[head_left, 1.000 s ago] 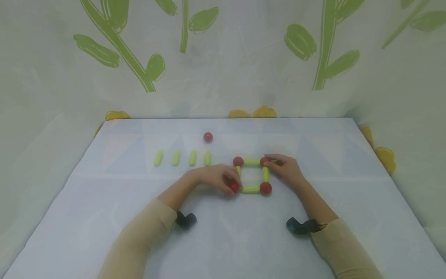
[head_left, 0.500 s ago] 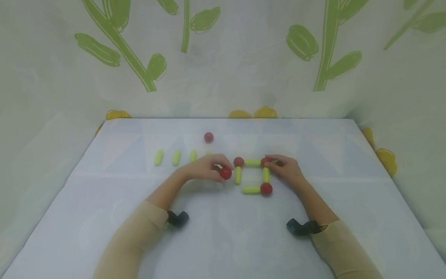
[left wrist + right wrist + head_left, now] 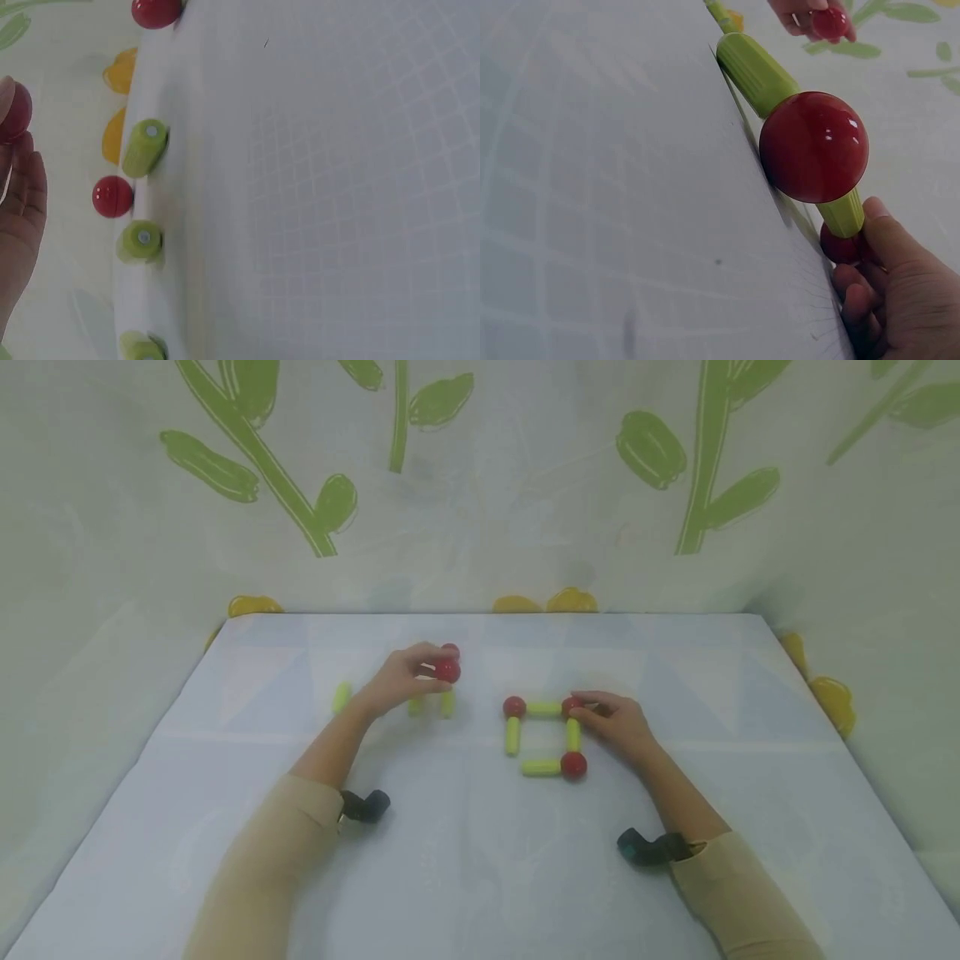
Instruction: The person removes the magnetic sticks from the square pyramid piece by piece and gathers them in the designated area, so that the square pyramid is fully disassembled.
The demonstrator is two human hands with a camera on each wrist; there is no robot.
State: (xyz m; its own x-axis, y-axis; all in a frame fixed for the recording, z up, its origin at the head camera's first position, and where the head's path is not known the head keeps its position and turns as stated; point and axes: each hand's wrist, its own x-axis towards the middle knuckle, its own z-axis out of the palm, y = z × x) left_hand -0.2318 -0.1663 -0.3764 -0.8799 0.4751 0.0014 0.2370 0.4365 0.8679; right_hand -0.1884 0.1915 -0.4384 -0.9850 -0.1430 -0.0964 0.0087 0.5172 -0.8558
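Observation:
My left hand (image 3: 408, 677) pinches a red ball (image 3: 447, 672) between thumb and fingers, raised above the table near the loose sticks. In the head view it overlaps another red ball (image 3: 450, 651) behind it. My right hand (image 3: 617, 722) holds the red ball (image 3: 572, 704) at the far right corner of a square-like figure. Its yellow-green sticks run between red balls at the far left (image 3: 513, 707), far right and near right (image 3: 573, 765) corners. At the near left corner the left stick (image 3: 512, 737) and the near stick (image 3: 542, 767) end without a ball.
Loose yellow-green sticks lie left of the figure, one (image 3: 342, 697) at the far left and others (image 3: 447, 703) partly behind my left hand. A white table (image 3: 480, 868) carries everything. A pale wall covering (image 3: 510, 502) with green leaves stands behind its far edge.
My left hand has lifted the red ball off the figure's near left corner and carried it away to the far left, above the loose sticks. My right hand stays in place.

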